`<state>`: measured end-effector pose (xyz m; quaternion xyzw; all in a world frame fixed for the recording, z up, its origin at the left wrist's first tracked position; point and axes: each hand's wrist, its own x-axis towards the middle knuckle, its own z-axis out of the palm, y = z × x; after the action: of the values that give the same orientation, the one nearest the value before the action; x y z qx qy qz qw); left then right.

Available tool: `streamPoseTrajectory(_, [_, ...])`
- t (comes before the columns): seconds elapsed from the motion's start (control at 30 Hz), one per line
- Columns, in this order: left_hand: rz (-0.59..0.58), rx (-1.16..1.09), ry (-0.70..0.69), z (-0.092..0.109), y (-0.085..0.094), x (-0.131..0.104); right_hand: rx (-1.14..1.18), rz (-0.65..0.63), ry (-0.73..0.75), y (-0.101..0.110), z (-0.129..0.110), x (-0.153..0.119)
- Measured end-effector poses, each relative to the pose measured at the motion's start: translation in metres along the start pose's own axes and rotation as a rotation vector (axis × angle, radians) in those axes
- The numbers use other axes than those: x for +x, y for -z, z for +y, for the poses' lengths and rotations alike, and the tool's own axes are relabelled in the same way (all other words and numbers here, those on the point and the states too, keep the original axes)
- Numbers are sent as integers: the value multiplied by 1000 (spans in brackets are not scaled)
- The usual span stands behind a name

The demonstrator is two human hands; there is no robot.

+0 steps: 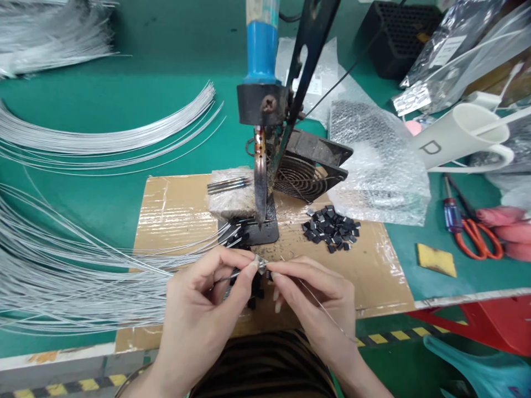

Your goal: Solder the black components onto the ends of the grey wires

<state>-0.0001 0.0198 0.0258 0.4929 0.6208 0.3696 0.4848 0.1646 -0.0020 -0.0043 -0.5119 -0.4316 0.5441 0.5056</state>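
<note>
My left hand (211,309) pinches a small metallic piece (260,264), with a thin dark rod under its fingers. Close beside it, my right hand (317,293) is closed at the fingertips on a small dark part (269,275). A thin wire (319,305) runs from near the right fingertips across that hand toward the wrist. Just above the hands, a soldering iron (260,182) with a blue handle hangs tip down in a stand. Grey wires (103,276) with black ends lie to the left, partly behind my left hand.
Black connectors (331,228) are piled on cardboard (373,265). A fan (307,171) stands behind them. Farther right are bubble wrap (373,160), a mug (460,135), a yellow sponge (436,260) and orange-handled scissors (477,240). Another wire bundle (103,141) lies upper left.
</note>
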Motion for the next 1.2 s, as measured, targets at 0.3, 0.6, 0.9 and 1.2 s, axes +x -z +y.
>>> streamPoseTrajectory(0.3, [-26, 7, -3, -2, 2, 2, -47, 33, 44, 1, 1, -2])
streamPoseTrajectory(0.6, [-57, 64, -49, -4, 4, 1, 133, 37, -91, 4, -1, 3])
streamPoseTrajectory(0.9, [-106, 3, -36, 2, 2, 2, 223, -12, -148, -2, -3, 11])
streamPoseTrajectory(1.2, [-138, -2, -38, 2, 3, 2, 240, -38, -164, 0, -2, 12])
